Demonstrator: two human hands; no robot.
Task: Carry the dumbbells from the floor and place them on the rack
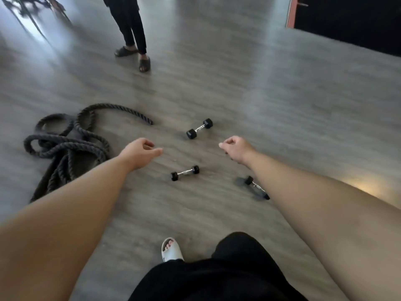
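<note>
Three small black hex dumbbells with chrome handles lie on the grey wood floor. The far dumbbell lies between my hands and a little beyond them. The middle dumbbell lies nearer to me, below my left hand. The third dumbbell is partly hidden under my right forearm. My left hand reaches forward with loosely curled fingers and holds nothing. My right hand also hangs above the floor, fingers curled loosely and apart, empty. No rack is in view.
A thick black battle rope lies coiled on the floor at the left. Another person's legs in black trousers and sandals stand at the back. A dark doorway is at the top right. My sandalled foot is at the bottom.
</note>
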